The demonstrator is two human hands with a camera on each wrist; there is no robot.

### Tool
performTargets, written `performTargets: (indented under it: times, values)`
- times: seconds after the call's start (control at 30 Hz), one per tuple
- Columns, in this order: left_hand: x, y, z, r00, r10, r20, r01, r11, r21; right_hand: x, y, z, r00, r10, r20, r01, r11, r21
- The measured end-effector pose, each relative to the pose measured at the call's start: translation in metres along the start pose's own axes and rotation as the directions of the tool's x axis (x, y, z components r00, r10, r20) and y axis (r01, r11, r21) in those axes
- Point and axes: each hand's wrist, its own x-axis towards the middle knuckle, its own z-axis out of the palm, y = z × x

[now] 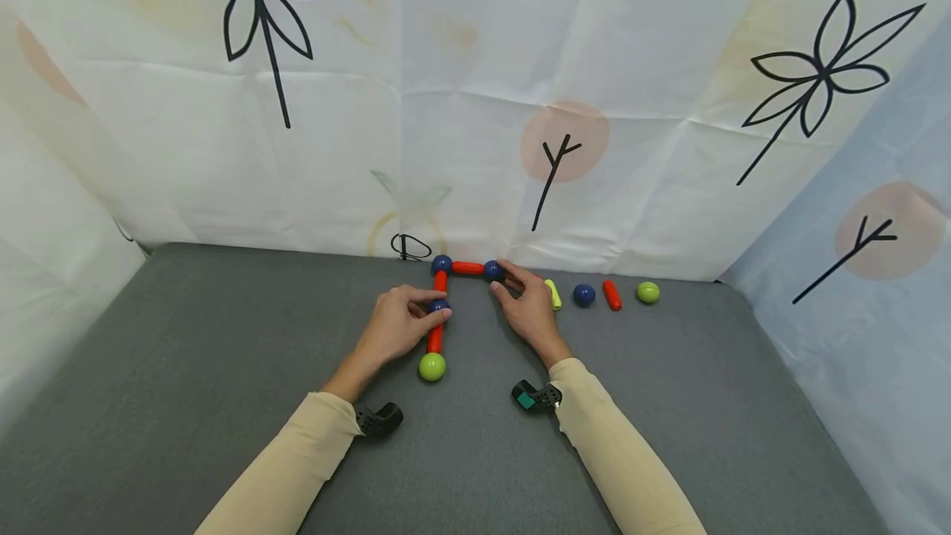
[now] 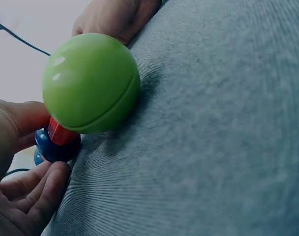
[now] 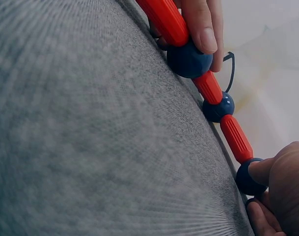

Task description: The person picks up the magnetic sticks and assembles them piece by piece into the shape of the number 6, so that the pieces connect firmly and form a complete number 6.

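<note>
On the grey surface lies a joined chain of blue balls and red rods, bent at a corner blue ball (image 1: pixel 442 263). A green ball (image 1: pixel 432 367) ends its near side, at the tip of a red rod (image 1: pixel 435 340). My left hand (image 1: pixel 397 322) pinches the middle blue ball (image 3: pixel 189 60) between thumb and fingers. At the chain's far right end, my right hand (image 1: pixel 529 309) holds another blue ball (image 1: pixel 493 271) between thumb and fingers. A red rod (image 3: pixel 236 139) joins that ball to the corner ball.
Right of my right hand lie a yellow-green rod (image 1: pixel 553 295), partly hidden by the hand, a loose blue ball (image 1: pixel 584 295), a red rod (image 1: pixel 612 295) and a green ball (image 1: pixel 648 292). A white printed cloth (image 1: pixel 475 180) rises behind the grey table (image 1: pixel 475 452).
</note>
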Motion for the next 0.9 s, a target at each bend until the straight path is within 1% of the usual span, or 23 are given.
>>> performTargets:
  times: [0.2,0.53,0.8,0.9]
  values:
    - [0.001,-0.001,0.002,1.0,-0.009,-0.012,0.009,1.0,-0.015,-0.001,-0.001,0.0,1.0,0.003,-0.001,-0.003,1.0,-0.007]
    - [0.001,-0.004,0.003,0.999,-0.039,-0.011,0.038,0.998,-0.056,-0.001,-0.001,-0.001,1.0,-0.002,0.003,0.002,1.0,-0.017]
    - [0.001,-0.012,0.005,0.999,-0.027,-0.033,0.024,0.994,-0.107,-0.002,-0.005,-0.001,1.0,0.015,0.004,-0.015,1.0,0.006]
    - [0.001,-0.013,0.005,0.999,-0.026,-0.033,0.022,0.992,-0.121,-0.001,-0.007,-0.003,1.0,0.009,-0.021,-0.009,1.0,0.015]
